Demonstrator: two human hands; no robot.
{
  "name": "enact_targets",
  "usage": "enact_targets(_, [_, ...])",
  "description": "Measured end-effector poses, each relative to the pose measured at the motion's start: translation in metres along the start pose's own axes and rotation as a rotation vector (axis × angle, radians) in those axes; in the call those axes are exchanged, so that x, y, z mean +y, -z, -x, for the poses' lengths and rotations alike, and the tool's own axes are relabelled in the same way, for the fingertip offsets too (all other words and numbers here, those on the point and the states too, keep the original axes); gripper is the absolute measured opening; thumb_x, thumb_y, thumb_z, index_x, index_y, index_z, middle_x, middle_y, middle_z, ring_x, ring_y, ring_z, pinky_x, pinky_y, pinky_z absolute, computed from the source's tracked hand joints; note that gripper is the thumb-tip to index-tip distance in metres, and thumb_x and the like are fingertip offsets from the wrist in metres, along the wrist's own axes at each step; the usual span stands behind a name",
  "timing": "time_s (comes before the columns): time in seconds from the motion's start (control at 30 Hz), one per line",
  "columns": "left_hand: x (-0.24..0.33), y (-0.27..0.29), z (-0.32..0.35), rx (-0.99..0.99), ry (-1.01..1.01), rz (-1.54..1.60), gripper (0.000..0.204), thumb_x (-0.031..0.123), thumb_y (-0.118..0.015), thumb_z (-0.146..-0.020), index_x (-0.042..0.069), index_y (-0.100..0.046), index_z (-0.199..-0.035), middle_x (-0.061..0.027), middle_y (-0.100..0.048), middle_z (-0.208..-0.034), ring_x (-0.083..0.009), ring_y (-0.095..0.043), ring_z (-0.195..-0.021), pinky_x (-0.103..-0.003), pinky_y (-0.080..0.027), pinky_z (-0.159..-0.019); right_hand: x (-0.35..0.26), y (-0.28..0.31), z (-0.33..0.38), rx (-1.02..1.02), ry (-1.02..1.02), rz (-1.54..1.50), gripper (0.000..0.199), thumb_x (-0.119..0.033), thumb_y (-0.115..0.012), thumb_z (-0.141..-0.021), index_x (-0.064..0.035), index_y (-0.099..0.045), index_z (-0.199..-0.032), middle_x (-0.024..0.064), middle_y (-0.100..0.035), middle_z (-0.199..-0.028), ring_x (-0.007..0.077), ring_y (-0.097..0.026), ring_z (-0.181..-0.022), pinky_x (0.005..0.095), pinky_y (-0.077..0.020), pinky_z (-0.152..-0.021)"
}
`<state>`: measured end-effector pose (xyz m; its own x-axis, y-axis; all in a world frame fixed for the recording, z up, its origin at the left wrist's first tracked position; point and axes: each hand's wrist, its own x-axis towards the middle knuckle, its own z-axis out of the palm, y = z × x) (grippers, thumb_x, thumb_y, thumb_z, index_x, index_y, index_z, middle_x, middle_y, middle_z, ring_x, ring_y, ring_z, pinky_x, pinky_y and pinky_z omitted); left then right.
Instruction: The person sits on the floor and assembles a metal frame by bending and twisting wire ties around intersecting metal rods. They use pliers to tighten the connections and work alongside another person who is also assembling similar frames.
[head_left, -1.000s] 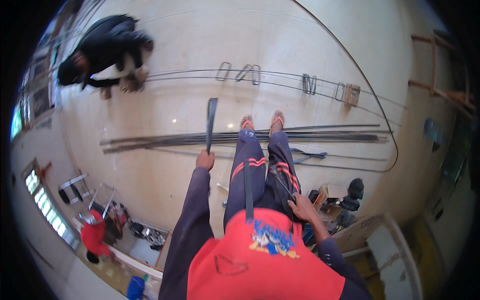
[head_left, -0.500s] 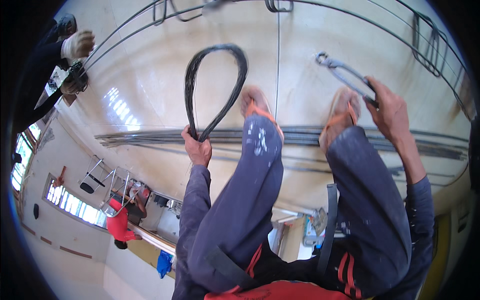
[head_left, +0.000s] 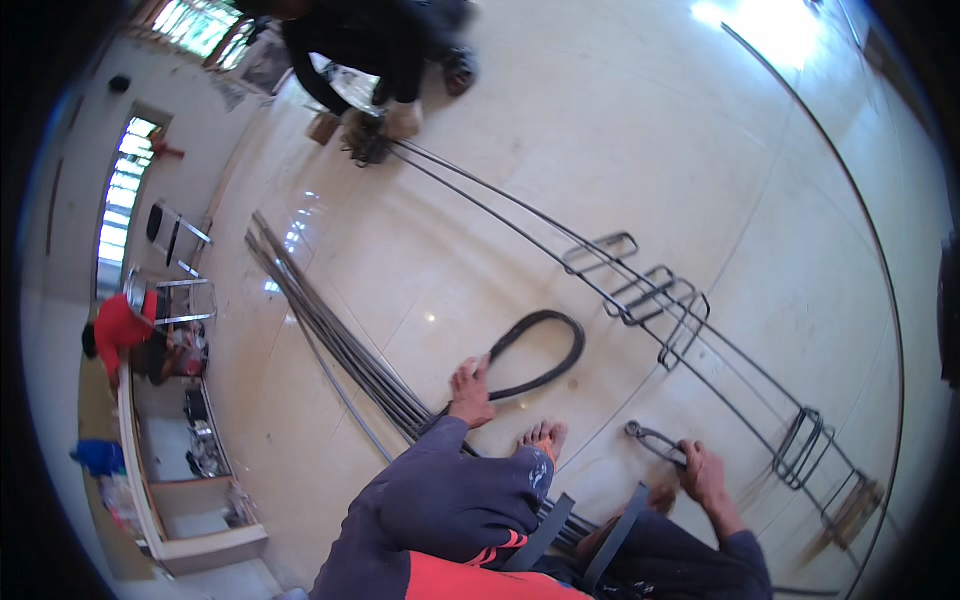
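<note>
My left hand (head_left: 472, 393) is closed round the end of a looped bundle of thin black tie wire (head_left: 578, 345), whose loop points away from me over the tiled floor. In my right hand (head_left: 703, 470) is a pair of end-cutting pincers (head_left: 655, 438), held by the handles with the round head pointing to the left. Ahead of both hands lies a frame of long steel bars (head_left: 520, 222). Bent rectangular stirrups (head_left: 655, 295) sit around its bars near the middle, and more stirrups (head_left: 800, 450) are bunched at its right end.
A bundle of straight steel bars (head_left: 345, 335) runs under my legs. A gloved co-worker (head_left: 385, 60) crouches at the frame's far end. One long bar (head_left: 860, 200) curves along the right. At left are a person in red (head_left: 125, 325), a metal-framed chair (head_left: 185, 300) and an open cabinet (head_left: 190, 545).
My view has swung, bringing the bar frame and the co-worker more fully into sight. The wire loop now points rightward from my left hand. Both hands keep their holds.
</note>
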<state>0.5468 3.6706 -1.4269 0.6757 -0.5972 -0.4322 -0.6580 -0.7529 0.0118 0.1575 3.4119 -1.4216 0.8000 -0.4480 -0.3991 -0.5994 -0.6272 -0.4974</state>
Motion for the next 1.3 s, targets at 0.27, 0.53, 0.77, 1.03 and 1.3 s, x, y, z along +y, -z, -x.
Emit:
enact_targets(0.27, [0.145,0.007,-0.066,0.059,-0.007,0.477,0.100,0.056,-0.063,-0.075,-0.009,-0.017,-0.136,-0.0274,-0.041,-0.125,-0.0411,-0.041,-0.118,-0.048,-0.035,-0.099,-0.027,-0.007,-0.006,0.053,0.027,0.156,0.045,-0.007,-0.063,-0.069,-0.0103,-0.054,-0.113,0.0125,-0.056,-0.091,0.0296,-0.055,-0.091,0.0402,-0.0481,-0.070])
enact_targets(0.53, [0.181,0.015,-0.073,0.116,0.182,0.613,0.077,0.032,-0.061,-0.079,-0.008,-0.022,-0.130,-0.0279,-0.055,-0.111,-0.0403,-0.058,-0.098,-0.047,-0.046,-0.086,-0.029,-0.006,0.003,0.068,-0.087,0.066,0.044,-0.017,-0.071,-0.071,-0.0078,-0.055,-0.111,0.0141,-0.056,-0.101,0.0311,-0.053,-0.100,0.0404,-0.0466,-0.081])
enact_targets(0.77, [0.127,0.086,-0.047,-0.282,-0.178,1.290,0.039,0.037,-0.066,-0.080,-0.002,-0.066,-0.079,-0.0069,-0.063,-0.065,-0.0110,-0.057,-0.056,-0.022,-0.043,-0.051,-0.040,0.026,-0.021,0.264,0.001,-0.148,0.037,-0.019,-0.070,-0.074,-0.0058,-0.059,-0.106,0.0125,-0.060,-0.091,0.0280,-0.060,-0.084,0.0386,-0.0481,-0.074])
enact_targets(1.03, [0.029,0.275,0.054,0.073,-0.025,1.085,0.035,0.038,-0.061,-0.088,0.003,-0.065,-0.084,0.0039,-0.049,-0.060,-0.0051,-0.044,-0.052,-0.020,-0.036,-0.049,-0.106,0.140,-0.072,0.218,0.319,-0.435,0.031,-0.012,-0.068,-0.077,-0.0020,-0.060,-0.105,0.0121,-0.063,-0.080,0.0222,-0.063,-0.071,0.0332,-0.0506,-0.064])
enact_targets(1.3, [-0.012,0.296,0.136,0.274,-0.245,2.062,0.040,0.042,-0.054,-0.091,0.003,-0.059,-0.093,-0.0067,-0.063,-0.079,-0.0235,-0.063,-0.078,-0.038,-0.049,-0.082,-0.207,0.243,-0.093,0.125,0.662,-0.500,0.027,-0.008,-0.066,-0.080,0.0029,-0.059,-0.103,0.0102,-0.063,-0.074,0.0187,-0.063,-0.069,0.0301,-0.0505,-0.065])
